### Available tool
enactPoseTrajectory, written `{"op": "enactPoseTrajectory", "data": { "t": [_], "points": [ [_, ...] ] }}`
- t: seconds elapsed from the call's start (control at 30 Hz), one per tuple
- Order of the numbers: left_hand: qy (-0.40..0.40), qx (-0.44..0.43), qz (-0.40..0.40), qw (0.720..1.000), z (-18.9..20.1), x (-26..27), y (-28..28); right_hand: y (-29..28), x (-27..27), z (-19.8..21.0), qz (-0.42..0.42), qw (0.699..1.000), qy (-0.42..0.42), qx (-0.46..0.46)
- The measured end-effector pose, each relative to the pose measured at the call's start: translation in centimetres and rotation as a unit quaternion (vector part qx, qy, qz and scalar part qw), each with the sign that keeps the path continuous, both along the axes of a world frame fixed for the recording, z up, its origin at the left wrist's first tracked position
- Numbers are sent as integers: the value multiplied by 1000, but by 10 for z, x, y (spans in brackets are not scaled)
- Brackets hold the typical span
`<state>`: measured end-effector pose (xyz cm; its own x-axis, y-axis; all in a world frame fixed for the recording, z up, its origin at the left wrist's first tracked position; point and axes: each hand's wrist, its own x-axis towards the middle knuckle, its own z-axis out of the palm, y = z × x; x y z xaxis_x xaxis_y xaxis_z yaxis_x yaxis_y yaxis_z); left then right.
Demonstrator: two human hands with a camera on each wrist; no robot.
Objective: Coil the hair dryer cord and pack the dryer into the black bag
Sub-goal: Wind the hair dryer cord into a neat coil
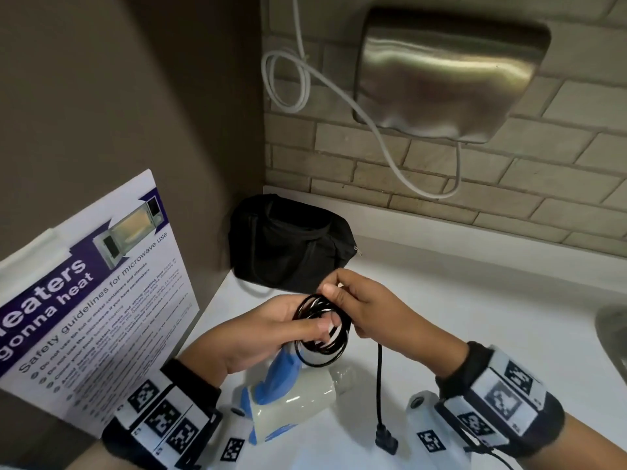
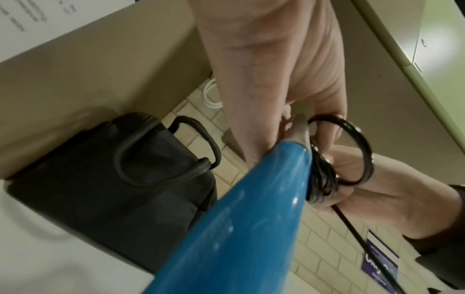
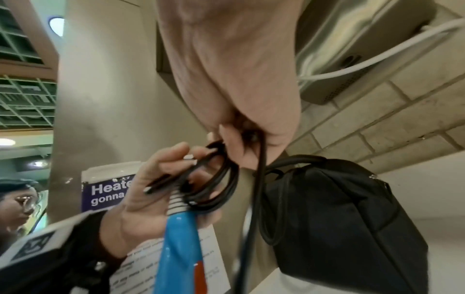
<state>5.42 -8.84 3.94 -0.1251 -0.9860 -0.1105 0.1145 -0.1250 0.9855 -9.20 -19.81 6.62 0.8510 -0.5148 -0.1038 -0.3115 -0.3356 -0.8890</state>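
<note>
A white and blue hair dryer (image 1: 291, 401) hangs barrel-down over the white counter, its blue handle (image 2: 239, 228) (image 3: 180, 244) gripped at the top by my left hand (image 1: 268, 329). That hand also holds several loops of the black cord (image 1: 322, 329) (image 2: 334, 159) (image 3: 214, 183) against the handle end. My right hand (image 1: 359, 301) pinches the cord at the top of the coil. The free end hangs down to the black plug (image 1: 386, 439). The black bag (image 1: 288, 240) (image 2: 105, 179) (image 3: 339, 214) stands in the corner behind the hands; its top opening is not clearly shown.
A steel hand dryer (image 1: 448, 76) with a white cable (image 1: 288, 83) hangs on the brick wall above. A microwave safety poster (image 1: 88, 300) leans at the left. A sink edge (image 1: 614, 334) shows at the right. A person's face appears low left in the right wrist view.
</note>
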Motion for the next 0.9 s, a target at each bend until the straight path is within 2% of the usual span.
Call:
{"op": "enactPoseTrajectory", "data": {
  "t": [0.1,0.2,0.3,0.37,0.47,0.6,0.7,0.8,0.9],
  "points": [
    [-36,-13,15,999,-6,1,3,-1,1,-3,-28,998,-5,54],
    [-112,-29,76,990,-10,-1,5,-2,-4,-4,2,994,-17,110],
    [-168,-47,164,971,-12,-4,2,-3,-7,-5,51,995,-14,88],
    [-197,-52,202,958,-13,-11,-1,-4,-7,-7,43,997,-9,58],
    [-190,-36,213,958,-12,-18,-5,-2,-4,-11,4,998,-10,58],
    [-131,-40,170,976,-10,-15,-4,-5,-3,-13,-27,996,-18,78],
    [-108,-47,156,981,-14,-13,-1,-9,-1,-13,-19,987,-38,154],
    [-110,-41,192,974,-15,-15,-2,-11,0,-14,-8,969,-47,242],
    [-102,-36,207,972,-12,-19,-5,-12,-2,-15,-8,959,-50,277]
  ]
}}
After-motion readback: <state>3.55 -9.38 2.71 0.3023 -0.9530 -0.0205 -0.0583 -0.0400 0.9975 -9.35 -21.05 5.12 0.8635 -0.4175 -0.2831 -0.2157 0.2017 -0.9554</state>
